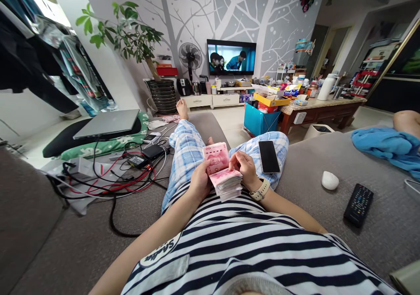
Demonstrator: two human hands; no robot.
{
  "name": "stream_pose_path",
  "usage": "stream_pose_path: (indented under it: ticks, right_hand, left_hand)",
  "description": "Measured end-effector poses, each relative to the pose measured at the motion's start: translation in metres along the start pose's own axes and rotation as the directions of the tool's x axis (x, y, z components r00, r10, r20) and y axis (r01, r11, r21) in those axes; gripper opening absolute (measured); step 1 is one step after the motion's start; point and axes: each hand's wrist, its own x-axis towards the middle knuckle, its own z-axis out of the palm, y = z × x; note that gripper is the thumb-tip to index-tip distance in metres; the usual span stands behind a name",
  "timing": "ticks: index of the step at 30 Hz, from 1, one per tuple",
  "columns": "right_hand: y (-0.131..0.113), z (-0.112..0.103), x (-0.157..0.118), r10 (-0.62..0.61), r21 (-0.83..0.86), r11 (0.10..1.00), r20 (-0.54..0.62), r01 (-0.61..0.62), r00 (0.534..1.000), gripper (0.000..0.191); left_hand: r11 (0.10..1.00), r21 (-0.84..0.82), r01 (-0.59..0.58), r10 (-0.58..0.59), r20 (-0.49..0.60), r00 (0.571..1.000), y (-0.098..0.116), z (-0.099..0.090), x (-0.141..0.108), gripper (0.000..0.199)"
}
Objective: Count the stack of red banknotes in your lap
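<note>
A thick stack of red and pink banknotes [226, 180] is held over my lap, bent so that part stands up and part folds down toward me. My left hand [200, 181] grips the stack at its left side, with the thumb on the upright part. On the right side, my right hand [244, 167] has its fingers closed in a pinch at the upper edge of the folded notes. A watch with a pale strap [260, 190] is on my right wrist. The black phone [269, 157] lies on my right thigh, just beyond that hand.
Tangled cables [141, 166] and a laptop [108, 123] lie on the left of the sofa [311, 155]. A white mouse [330, 180] and a black remote [358, 205] rest at right. Beyond are a blue box [260, 119] and a cluttered table [344, 107].
</note>
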Motion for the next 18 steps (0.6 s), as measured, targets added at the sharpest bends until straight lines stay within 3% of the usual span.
stream_pose_path:
  ticks: [4, 11, 18]
  right_hand:
    - [0.000, 0.000, 0.000, -0.013, -0.012, 1.000, 0.012, 0.013, 1.000, 0.048]
    - [0.005, -0.003, 0.006, -0.011, -0.156, 0.988, -0.131, -0.010, 0.991, 0.042]
    - [0.011, -0.004, 0.006, 0.024, -0.133, 0.990, -0.105, -0.038, 0.994, 0.039]
  left_hand:
    - [1.000, -0.017, 0.000, 0.000, 0.001, 1.000, 0.001, 0.002, -0.002, 0.017]
    - [0.997, 0.076, -0.013, 0.009, 0.057, 0.998, 0.007, 0.004, -0.009, 0.019]
    - [0.990, 0.141, -0.008, -0.004, 0.084, 0.996, 0.006, 0.001, -0.011, 0.026]
